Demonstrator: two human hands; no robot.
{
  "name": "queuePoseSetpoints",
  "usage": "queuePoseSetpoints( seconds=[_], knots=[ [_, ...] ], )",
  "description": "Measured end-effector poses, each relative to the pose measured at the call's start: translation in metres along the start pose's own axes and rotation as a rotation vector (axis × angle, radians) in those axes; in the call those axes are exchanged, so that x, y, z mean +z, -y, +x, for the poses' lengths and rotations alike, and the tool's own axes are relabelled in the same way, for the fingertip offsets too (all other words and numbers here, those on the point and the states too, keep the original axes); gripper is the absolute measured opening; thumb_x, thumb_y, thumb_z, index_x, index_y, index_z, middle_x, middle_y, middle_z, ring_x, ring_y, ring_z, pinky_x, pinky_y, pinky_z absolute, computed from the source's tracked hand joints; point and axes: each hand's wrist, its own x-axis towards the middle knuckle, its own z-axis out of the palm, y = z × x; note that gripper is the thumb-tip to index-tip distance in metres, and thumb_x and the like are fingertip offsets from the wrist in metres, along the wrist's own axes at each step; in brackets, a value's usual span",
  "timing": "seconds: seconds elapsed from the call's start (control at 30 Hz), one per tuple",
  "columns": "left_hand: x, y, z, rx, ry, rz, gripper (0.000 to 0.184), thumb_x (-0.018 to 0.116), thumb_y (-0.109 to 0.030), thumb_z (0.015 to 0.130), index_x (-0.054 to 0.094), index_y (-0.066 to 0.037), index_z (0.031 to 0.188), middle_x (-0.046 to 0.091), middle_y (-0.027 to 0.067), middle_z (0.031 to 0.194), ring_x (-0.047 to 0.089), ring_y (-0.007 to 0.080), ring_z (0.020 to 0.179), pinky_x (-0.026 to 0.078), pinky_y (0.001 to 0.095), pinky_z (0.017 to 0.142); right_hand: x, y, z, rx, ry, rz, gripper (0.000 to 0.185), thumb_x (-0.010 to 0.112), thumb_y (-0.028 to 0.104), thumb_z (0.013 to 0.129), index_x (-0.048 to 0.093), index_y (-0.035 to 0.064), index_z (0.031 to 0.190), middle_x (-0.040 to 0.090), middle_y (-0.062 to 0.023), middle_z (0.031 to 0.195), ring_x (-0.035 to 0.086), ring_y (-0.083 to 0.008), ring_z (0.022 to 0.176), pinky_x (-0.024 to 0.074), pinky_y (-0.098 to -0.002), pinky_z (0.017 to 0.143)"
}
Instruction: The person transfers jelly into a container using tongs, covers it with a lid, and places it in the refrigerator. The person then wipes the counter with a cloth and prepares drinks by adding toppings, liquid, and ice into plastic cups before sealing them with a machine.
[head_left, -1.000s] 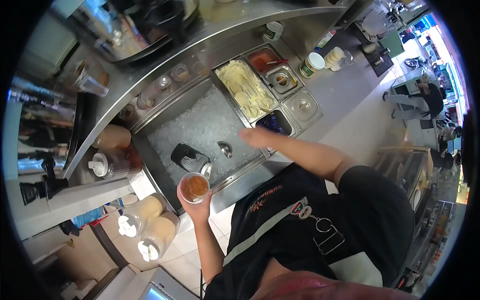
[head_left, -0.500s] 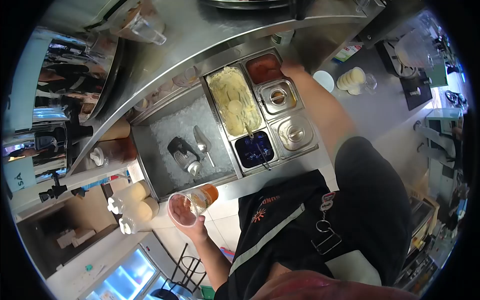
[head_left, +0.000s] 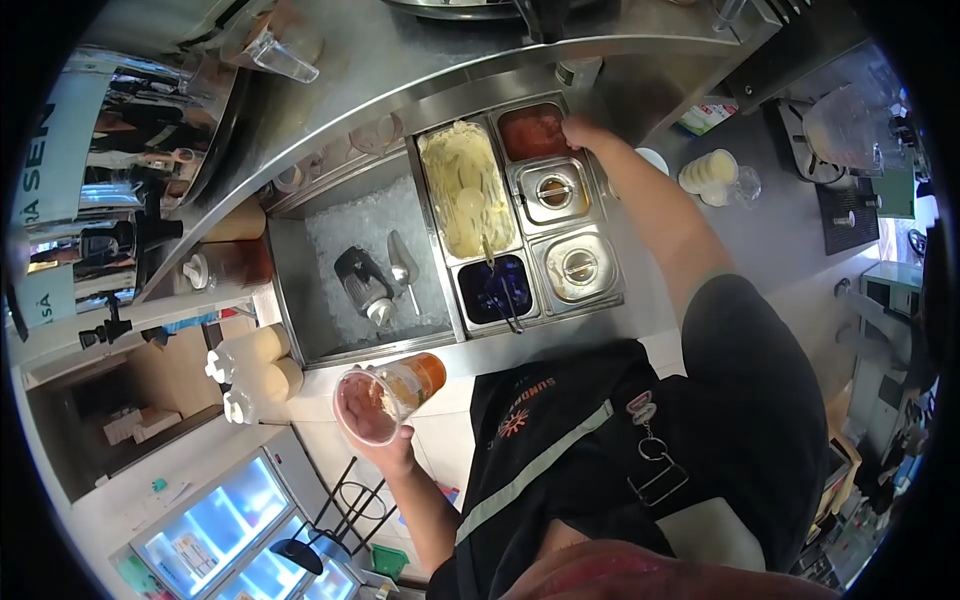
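Note:
My left hand is closed around a clear plastic cup, held tilted in front of the counter. Orange contents show at the cup's base, with pale bits above them. My right hand is at the right edge of a steel pan of reddish food, fingers curled. What those fingers grip, if anything, is hidden. Left of that pan is a long pan of pale yellow cream. Two lidded pans and a pan of dark purple-blue contents with a utensil handle lie nearer to me.
An ice bin holds a metal scoop and a black-and-clear container. White-capped bottles stand at its lower left. Stacked cups and a blender jug are on the right counter. A raised steel shelf curves across the back.
The view has shifted and turned slightly. My right hand stays at the reddish pan, with its fingers a little lower at the edge. The cup remains in my left hand.

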Motion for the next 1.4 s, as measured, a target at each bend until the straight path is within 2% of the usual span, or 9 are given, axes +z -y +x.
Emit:
queuePoseSetpoints(
  seconds=[0.03,0.17,0.5,0.9,1.0,1.1,1.23,1.3,1.4],
  knots=[
    [0.002,-0.006,0.002,0.010,0.016,-0.007,0.112,0.092,-0.048,0.057,0.034,-0.003,0.141,0.048,0.0154,0.135,0.048,0.0303,0.125,0.039,0.0472,0.104,-0.009,-0.003,0.004,0.104,0.189,0.042,0.029,0.045,0.022,0.093,0.063,0.0032,0.082,0.066,-0.0140,0.072,0.063,-0.0265,0.059,0.0472,-0.0426,0.057],
    [0.007,-0.016,0.008,0.042,0.058,0.026,0.113,0.091,-0.050,0.057,0.034,-0.001,0.141,0.048,0.0166,0.135,0.050,0.0302,0.124,0.039,0.0480,0.105,-0.049,0.009,-0.023,0.279,0.107,0.408,0.027,0.046,0.025,0.093,0.062,0.0071,0.083,0.058,-0.0037,0.062,0.045,-0.0100,0.042,0.0299,-0.0283,0.037],
    [0.108,0.037,0.060,-0.054,0.386,0.155,0.093,0.087,-0.008,0.063,0.034,0.001,0.138,0.049,0.0176,0.135,0.048,0.0286,0.126,0.040,0.0417,0.104,-0.079,0.025,-0.068,0.319,0.152,0.576,0.028,0.046,0.026,0.099,0.060,0.0058,0.084,0.059,-0.0025,0.064,0.046,-0.0090,0.045,0.0336,-0.0250,0.040],
    [0.327,0.140,0.151,0.057,0.387,0.164,0.084,0.088,-0.017,0.064,0.040,0.010,0.127,0.060,0.0194,0.116,0.061,0.0270,0.105,0.049,0.0353,0.093,-0.169,0.096,-0.227,-0.068,-0.187,0.653,0.026,0.047,0.023,0.098,0.059,-0.0005,0.099,0.060,-0.0045,0.065,0.054,-0.0117,0.050,0.0431,-0.0270,0.048],
    [0.347,0.116,0.162,0.038,0.365,0.035,0.085,0.088,-0.017,0.063,0.040,0.008,0.129,0.057,0.0218,0.120,0.059,0.0284,0.111,0.048,0.0360,0.095,-0.145,0.087,-0.235,-0.186,-0.290,0.441,0.023,0.052,0.022,0.097,0.058,0.0011,0.104,0.064,-0.0095,0.071,0.062,-0.0201,0.058,0.0486,-0.0323,0.055],
    [0.358,0.118,0.169,0.103,0.351,0.076,0.082,0.087,-0.015,0.064,0.041,0.008,0.127,0.058,0.0204,0.119,0.060,0.0282,0.110,0.048,0.0352,0.095,-0.127,0.067,-0.228,-0.668,-0.667,-0.207,0.028,0.058,0.024,0.093,0.055,0.0055,0.114,0.067,-0.0184,0.089,0.065,-0.0366,0.079,0.0506,-0.0442,0.062],
    [0.355,0.108,0.168,0.034,0.418,-0.095,0.080,0.088,-0.016,0.065,0.043,0.007,0.127,0.057,0.0201,0.122,0.057,0.0258,0.114,0.046,0.0354,0.098,-0.140,0.072,-0.235,-0.758,-0.788,-0.220,0.026,0.057,0.021,0.095,0.055,0.0035,0.113,0.068,-0.0134,0.082,0.067,-0.0283,0.069,0.0506,-0.0380,0.059],
    [0.344,0.101,0.162,0.039,0.393,-0.099,0.082,0.088,-0.016,0.066,0.042,0.007,0.129,0.056,0.0202,0.125,0.056,0.0266,0.116,0.045,0.0362,0.099,-0.142,0.077,-0.238,-0.284,-0.449,0.606,0.026,0.054,0.019,0.097,0.056,-0.0007,0.113,0.066,-0.0091,0.075,0.062,-0.0163,0.058,0.0483,-0.0310,0.054],
    [0.312,0.092,0.150,0.070,0.347,-0.077,0.084,0.088,-0.015,0.066,0.040,0.007,0.132,0.054,0.0197,0.127,0.054,0.0275,0.117,0.044,0.0379,0.101,-0.145,0.068,-0.225,-0.170,-0.334,1.041,0.025,0.051,0.016,0.097,0.058,-0.0044,0.109,0.063,-0.0066,0.070,0.055,-0.0078,0.053,0.0451,-0.0260,0.050]
  ],
)
